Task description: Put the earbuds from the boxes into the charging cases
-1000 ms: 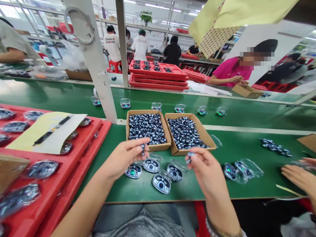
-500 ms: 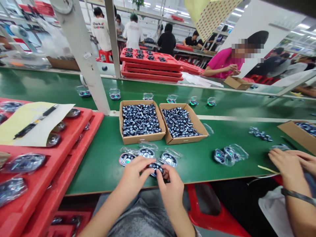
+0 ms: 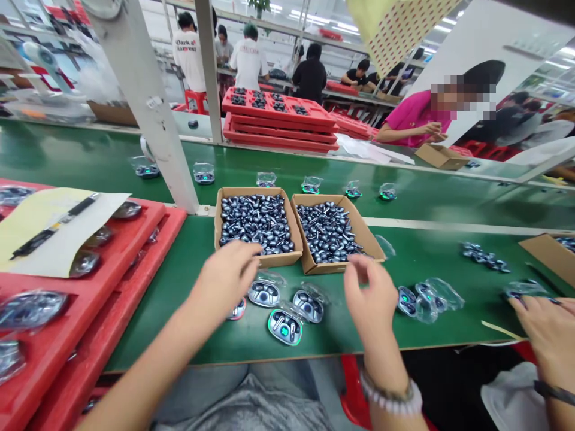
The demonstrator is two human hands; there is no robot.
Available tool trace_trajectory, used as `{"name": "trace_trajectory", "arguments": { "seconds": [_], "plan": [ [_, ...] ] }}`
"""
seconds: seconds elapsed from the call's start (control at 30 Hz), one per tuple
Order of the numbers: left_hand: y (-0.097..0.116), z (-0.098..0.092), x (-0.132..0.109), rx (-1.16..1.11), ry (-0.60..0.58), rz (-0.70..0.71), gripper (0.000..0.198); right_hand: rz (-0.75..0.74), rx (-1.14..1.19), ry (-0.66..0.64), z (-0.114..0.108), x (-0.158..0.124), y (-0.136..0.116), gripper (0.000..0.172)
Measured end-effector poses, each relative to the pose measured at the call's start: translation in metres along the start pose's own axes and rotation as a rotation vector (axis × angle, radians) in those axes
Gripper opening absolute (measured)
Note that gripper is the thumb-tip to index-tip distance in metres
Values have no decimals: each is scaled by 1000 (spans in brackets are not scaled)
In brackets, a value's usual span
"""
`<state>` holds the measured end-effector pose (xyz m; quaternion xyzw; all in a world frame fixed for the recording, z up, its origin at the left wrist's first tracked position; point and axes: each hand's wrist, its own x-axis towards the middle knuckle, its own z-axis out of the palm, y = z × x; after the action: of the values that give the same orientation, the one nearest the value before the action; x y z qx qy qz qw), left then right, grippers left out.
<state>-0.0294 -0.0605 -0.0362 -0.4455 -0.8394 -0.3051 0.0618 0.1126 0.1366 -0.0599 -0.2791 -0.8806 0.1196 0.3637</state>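
My left hand (image 3: 224,281) reaches over the front edge of a cardboard box of dark metallic earbuds (image 3: 278,259), its fingertips just above the loose pile. My right hand (image 3: 371,293) hangs near the front corner of a second earbud box (image 3: 372,242), fingers slightly curled. Neither hand shows anything in its fingers. On the green bench (image 3: 188,323) below them lie several clear-lidded earbud cases. One case (image 3: 284,327) holds two earbuds and glows green at its rim. Another case (image 3: 237,309) is partly hidden behind my left hand.
Red foam trays (image 3: 112,239) of wrapped cases and a paper with a pen lie at my left. A co-worker's hand (image 3: 550,335) works near a clear case (image 3: 525,290) at right. A white post (image 3: 153,120) rises behind the boxes, with a further bench of cases beyond.
Both hands have moved apart from the case they were pinching over, going up toward the boxes. That case now lies on the bench, glowing green.
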Motion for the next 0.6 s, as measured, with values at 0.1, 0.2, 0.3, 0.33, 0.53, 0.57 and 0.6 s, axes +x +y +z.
{"name": "trace_trajectory", "arguments": {
  "seconds": [0.1, 0.2, 0.3, 0.33, 0.53, 0.57, 0.6],
  "plan": [
    [-28, -1, 50, 195, -237, -13, 31, 15, -161, -427, 26, 56, 23, 36],
    [-40, 17, 78, 255, -416, 22, 27, 4, -144, -622, 48, 81, 32, 32],
    [-40, 32, 82, 270, -388, 20, 24, -19, -103, -634, 57, 81, 34, 21],
    [-40, 34, 81, 266, -377, 23, 25, -15, -94, -620, 57, 79, 34, 17],
    [-41, 16, 73, 167, -347, 68, 34, 30, -58, -524, 49, 72, 34, 13],
    [-40, 12, 71, 133, -338, 74, 35, 35, -57, -513, 49, 72, 34, 11],
    [-39, 9, 70, 95, -321, 73, 34, 40, -58, -500, 49, 71, 34, 10]
  ]
}}
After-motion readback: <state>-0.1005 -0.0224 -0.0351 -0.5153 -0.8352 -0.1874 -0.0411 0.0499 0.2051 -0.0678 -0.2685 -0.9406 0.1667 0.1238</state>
